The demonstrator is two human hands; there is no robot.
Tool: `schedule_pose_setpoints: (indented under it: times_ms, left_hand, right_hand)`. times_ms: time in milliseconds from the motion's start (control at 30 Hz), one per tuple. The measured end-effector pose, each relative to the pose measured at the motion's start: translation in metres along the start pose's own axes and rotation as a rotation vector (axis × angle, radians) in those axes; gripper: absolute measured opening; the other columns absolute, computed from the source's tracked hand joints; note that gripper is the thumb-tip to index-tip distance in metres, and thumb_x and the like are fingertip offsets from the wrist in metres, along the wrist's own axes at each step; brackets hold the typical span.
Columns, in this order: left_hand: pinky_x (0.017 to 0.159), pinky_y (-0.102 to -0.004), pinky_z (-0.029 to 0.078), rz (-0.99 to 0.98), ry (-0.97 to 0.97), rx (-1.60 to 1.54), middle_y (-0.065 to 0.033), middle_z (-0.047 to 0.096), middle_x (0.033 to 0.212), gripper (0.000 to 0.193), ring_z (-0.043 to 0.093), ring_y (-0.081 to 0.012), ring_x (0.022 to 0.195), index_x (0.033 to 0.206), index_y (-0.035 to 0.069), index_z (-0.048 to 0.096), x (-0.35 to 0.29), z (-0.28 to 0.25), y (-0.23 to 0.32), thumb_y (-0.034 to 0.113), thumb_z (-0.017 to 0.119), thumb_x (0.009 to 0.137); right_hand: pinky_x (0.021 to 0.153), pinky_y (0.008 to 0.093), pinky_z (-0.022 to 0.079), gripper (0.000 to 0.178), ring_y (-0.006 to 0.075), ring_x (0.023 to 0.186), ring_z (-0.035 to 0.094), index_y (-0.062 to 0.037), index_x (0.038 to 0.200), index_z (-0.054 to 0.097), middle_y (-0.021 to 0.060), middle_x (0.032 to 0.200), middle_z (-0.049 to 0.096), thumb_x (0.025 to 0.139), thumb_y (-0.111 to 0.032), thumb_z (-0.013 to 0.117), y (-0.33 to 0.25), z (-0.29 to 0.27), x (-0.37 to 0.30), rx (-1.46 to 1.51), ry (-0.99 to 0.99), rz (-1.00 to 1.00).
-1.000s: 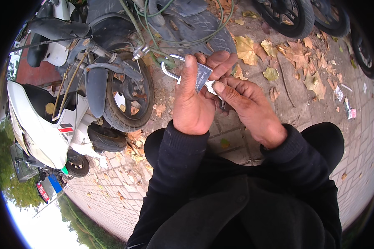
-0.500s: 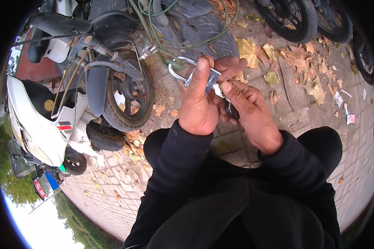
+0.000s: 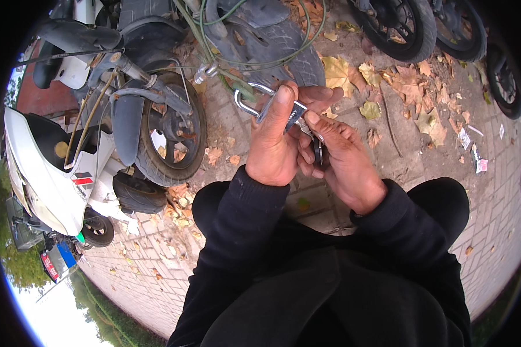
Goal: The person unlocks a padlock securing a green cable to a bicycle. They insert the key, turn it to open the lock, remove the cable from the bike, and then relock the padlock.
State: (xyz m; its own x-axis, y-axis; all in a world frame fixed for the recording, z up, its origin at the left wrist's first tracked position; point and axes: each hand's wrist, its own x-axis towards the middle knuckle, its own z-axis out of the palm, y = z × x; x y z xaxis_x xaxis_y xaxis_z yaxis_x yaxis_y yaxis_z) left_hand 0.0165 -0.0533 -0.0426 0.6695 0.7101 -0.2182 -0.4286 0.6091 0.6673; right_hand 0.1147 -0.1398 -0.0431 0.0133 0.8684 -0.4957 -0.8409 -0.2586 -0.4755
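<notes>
A steel padlock (image 3: pixel 294 115) lies across the fingers of my left hand (image 3: pixel 270 151), clamped under its thumb, with part of the body hidden. The shackle points up and left. A green cable loop (image 3: pixel 244 91) passes at the shackle; whether the shackle is locked cannot be told. My right hand (image 3: pixel 353 165) is closed at the lock's lower end, thumb and fingers pinching a silver key (image 3: pixel 304 127) that meets the lock's base. Below the pinch a dark key or fob (image 3: pixel 318 149) hangs between the two hands.
Beyond my hands lies a dark motorbike tyre (image 3: pixel 283 43) with coiled green cable over it. A white scooter (image 3: pixel 43 173) and a worn wheel (image 3: pixel 173 130) stand at the left. More wheels (image 3: pixel 402 29) line the far right. Dry leaves (image 3: pixel 408 87) litter the paving.
The padlock has tipped slightly, and my right hand has turned a little at the key, so the hanging dark piece shows more. The whole view has shifted slightly.
</notes>
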Motion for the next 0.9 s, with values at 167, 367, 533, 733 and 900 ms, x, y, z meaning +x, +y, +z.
schedule_pose_setpoints:
  times_ms: [167,367,533,733,900]
  left_hand:
    - [0.101,-0.0447,0.051,0.003,-0.063,-0.017,-0.0166,0.071,0.107,0.028,0.064,-0.0378,0.117,0.102,0.013,0.059,0.002,-0.006,-0.001,0.039,0.069,0.095]
    - [0.096,-0.0470,0.053,0.022,-0.273,-0.036,-0.0179,0.070,0.104,0.030,0.064,-0.0425,0.116,0.099,0.013,0.059,0.006,-0.016,-0.006,0.039,0.073,0.092]
    - [0.092,-0.0476,0.055,-0.040,-0.203,0.050,-0.0130,0.068,0.099,0.036,0.064,-0.0417,0.113,0.099,0.014,0.056,0.008,-0.018,-0.019,0.044,0.073,0.091]
    - [0.064,-0.0241,0.057,-0.037,-0.080,0.097,-0.0207,0.071,0.101,0.032,0.070,-0.0188,0.086,0.109,0.004,0.058,0.008,-0.009,-0.032,0.026,0.075,0.093]
    - [0.056,-0.0222,0.053,-0.078,-0.099,0.109,-0.0163,0.071,0.101,0.031,0.067,-0.0114,0.074,0.110,0.001,0.060,0.009,-0.011,-0.028,0.022,0.075,0.092]
  right_hand:
    - [0.049,0.0242,0.031,0.036,0.0111,0.057,0.043,-0.0107,0.087,0.055,-0.0020,0.068,0.047,0.104,-0.042,0.053,-0.004,-0.012,0.005,0.204,-0.197,0.210]
    - [0.050,0.0251,0.032,0.037,0.0121,0.056,0.042,-0.0114,0.086,0.051,-0.0015,0.067,0.044,0.105,-0.043,0.050,0.000,-0.021,0.004,0.232,-0.285,0.210]
    - [0.053,0.0267,0.033,0.036,0.0134,0.057,0.043,-0.0121,0.085,0.050,-0.0019,0.067,0.045,0.104,-0.042,0.051,0.009,-0.035,0.005,0.238,-0.228,0.188]
    - [0.059,0.0283,0.034,0.033,0.0135,0.058,0.043,-0.0147,0.086,0.052,-0.0033,0.067,0.045,0.103,-0.043,0.055,0.021,-0.054,0.013,0.267,-0.318,0.107]
    - [0.061,0.0293,0.036,0.034,0.0140,0.061,0.044,-0.0141,0.087,0.052,-0.0017,0.068,0.047,0.102,-0.044,0.057,0.022,-0.053,0.013,0.177,-0.237,0.049]
